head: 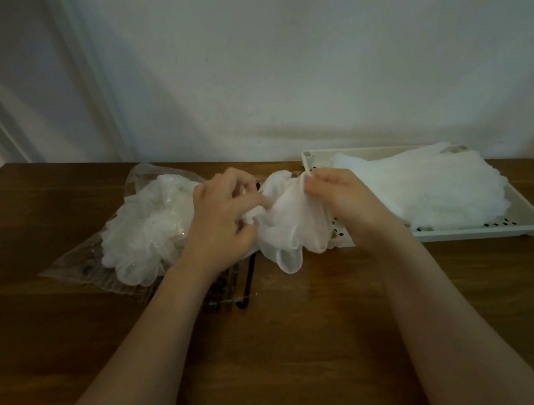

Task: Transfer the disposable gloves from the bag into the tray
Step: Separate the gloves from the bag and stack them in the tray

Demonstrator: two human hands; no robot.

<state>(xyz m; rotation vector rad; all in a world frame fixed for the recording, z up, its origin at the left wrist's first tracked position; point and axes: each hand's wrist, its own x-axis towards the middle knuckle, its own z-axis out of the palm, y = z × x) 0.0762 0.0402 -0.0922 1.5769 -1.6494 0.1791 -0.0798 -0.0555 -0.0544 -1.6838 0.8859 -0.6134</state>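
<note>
Both hands (226,218) (338,198) pinching glove (294,229) between bag (145,234), tray (471,232)

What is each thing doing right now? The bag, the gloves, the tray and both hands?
Bag: lying flat on the table, open, gloves still bunched in it.
Held glove: crumpled, off the table, between bag and tray.
Tray: holding a pile of gloves.
Left hand: gripping the held glove.
Right hand: pinching the same glove.
</note>
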